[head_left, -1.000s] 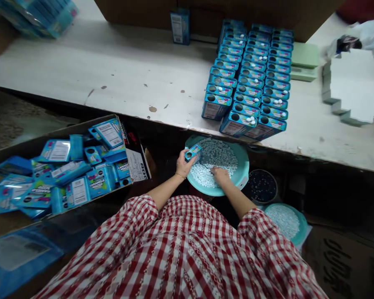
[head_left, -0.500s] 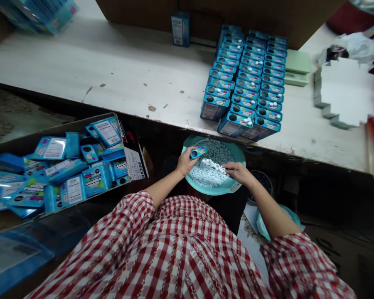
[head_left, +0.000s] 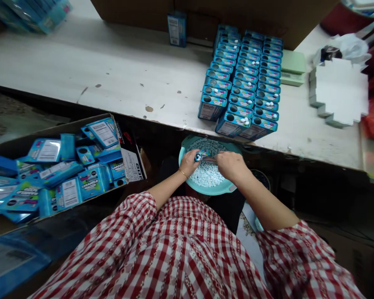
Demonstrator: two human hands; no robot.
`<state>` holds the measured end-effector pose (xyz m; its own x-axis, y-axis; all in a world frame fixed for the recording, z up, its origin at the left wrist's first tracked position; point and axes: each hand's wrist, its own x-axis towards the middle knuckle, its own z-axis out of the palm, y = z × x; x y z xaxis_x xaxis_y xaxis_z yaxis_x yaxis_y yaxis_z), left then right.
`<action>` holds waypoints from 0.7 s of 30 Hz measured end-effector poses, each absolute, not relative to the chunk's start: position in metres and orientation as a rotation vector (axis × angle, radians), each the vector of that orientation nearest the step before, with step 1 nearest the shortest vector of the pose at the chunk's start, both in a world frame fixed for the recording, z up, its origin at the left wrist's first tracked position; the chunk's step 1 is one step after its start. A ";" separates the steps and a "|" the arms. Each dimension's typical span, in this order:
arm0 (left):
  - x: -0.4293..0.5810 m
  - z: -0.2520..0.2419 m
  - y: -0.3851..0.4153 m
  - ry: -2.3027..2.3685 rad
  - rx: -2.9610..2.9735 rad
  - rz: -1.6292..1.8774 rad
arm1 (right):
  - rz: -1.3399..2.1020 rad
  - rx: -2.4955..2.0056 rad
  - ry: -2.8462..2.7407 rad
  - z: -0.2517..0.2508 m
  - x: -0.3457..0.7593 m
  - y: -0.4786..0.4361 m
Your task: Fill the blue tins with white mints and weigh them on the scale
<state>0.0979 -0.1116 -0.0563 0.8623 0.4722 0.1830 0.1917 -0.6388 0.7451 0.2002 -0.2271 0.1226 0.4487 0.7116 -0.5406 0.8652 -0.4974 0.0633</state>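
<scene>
– what is there, from the left?
– at nine o'clock of the basin (head_left: 210, 191), a carton (head_left: 134, 164) with blue boxes (head_left: 95, 182). then the left hand (head_left: 188, 162), gripping a small box (head_left: 202, 153) above the basin.
– and the right hand (head_left: 232, 165)?
– at three o'clock, curled; what it grips, i cannot tell. box rows (head_left: 245, 86) stand at one o'clock.

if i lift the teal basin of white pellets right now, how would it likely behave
The teal basin may feel fairly heavy, given the many white pellets spread across it. Those small, loose pieces would likely slide if it tilts. It looks round with no visible sagging, so it seems fairly stiff.
</scene>
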 end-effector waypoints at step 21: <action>0.084 -0.070 -0.104 0.691 2.072 0.670 | -1.267 2.697 1.485 -0.065 0.215 -0.288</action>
<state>0.0837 -0.1038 -0.0705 0.7062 0.6757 0.2112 0.2325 -0.5032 0.8323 0.2146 -0.2880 -0.0649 0.3185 0.7875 -0.5276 0.6453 -0.5879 -0.4878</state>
